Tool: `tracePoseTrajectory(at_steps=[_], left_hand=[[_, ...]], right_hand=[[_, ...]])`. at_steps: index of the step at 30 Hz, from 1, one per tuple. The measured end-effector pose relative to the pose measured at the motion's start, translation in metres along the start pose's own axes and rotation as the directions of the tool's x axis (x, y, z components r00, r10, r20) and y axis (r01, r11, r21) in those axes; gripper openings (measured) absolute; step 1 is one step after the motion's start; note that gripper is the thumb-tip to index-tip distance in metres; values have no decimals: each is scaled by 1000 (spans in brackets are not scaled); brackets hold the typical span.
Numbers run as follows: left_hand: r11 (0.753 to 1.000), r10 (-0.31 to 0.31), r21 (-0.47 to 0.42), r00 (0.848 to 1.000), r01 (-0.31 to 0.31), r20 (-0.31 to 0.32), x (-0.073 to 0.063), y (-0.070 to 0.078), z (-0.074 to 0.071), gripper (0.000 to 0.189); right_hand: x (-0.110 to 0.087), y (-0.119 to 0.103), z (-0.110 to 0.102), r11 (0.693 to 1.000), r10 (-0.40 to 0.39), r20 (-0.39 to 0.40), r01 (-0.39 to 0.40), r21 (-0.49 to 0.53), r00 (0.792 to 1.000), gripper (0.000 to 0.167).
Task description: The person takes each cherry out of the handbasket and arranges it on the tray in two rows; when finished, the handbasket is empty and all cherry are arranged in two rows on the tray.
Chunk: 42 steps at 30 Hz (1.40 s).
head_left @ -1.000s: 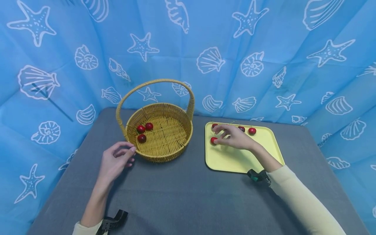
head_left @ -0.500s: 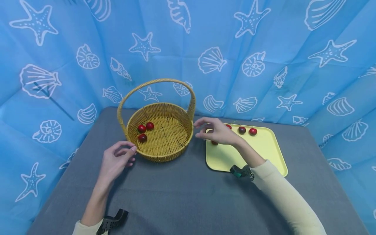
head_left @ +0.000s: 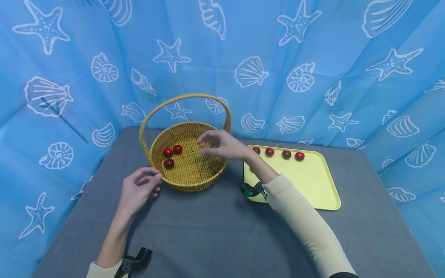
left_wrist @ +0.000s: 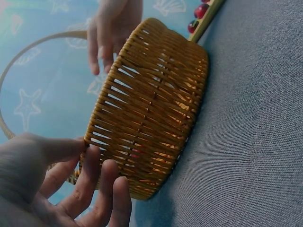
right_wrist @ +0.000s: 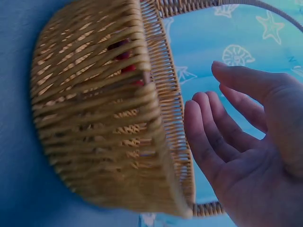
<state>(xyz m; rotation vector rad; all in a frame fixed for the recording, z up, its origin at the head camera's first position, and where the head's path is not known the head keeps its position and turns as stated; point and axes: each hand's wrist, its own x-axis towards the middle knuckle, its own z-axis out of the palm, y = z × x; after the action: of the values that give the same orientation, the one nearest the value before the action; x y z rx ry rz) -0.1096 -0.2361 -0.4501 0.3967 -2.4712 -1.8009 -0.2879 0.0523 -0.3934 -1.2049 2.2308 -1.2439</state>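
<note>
at lower left of the head view, the person's left hand (head_left: 137, 189) pinches the rim of a round golden-brown wicker basket (head_left: 193, 187); the left wrist view shows thumb and fingers at that edge more clearly. the basket sits left of centre, and the head view shows three round dark-red cherries (head_left: 168, 163) inside, at left. over its right side hangs the right hand (head_left: 222, 144), having moved left since the earlier frame from the upper left corner of a pale yellow rectangular tray (head_left: 299, 187). the right wrist view shows its thumb and fingers wide apart. at right, four shiny red cherries (head_left: 269, 152) line the tray's upper edge.
</note>
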Motion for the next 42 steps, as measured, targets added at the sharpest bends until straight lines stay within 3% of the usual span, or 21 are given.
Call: tracePoseTrajectory(at_steps=[9, 16, 21, 30, 42], left_hand=[[1000, -9, 4, 1000, 9, -1, 1, -1, 0, 41], [1000, -26, 2, 1000, 26, 1, 2, -2, -1, 43], [1000, -19, -7, 1000, 19, 6, 2, -3, -1, 43], [1000, 9, -14, 1000, -9, -15, 1, -2, 1, 38], [1000, 3, -18, 1000, -4, -26, 3, -4, 3, 38]], right_hand=[[40, 0, 11, 998, 47, 21, -46, -40, 999, 34], [62, 3, 21, 992, 110, 81, -115, 59, 991, 37], [75, 5, 28, 989, 137, 88, -142, 51, 987, 37], [87, 19, 36, 977, 212, 64, -213, 11, 975, 33], [89, 34, 51, 949, 309, 118, -314, 31, 944, 46]])
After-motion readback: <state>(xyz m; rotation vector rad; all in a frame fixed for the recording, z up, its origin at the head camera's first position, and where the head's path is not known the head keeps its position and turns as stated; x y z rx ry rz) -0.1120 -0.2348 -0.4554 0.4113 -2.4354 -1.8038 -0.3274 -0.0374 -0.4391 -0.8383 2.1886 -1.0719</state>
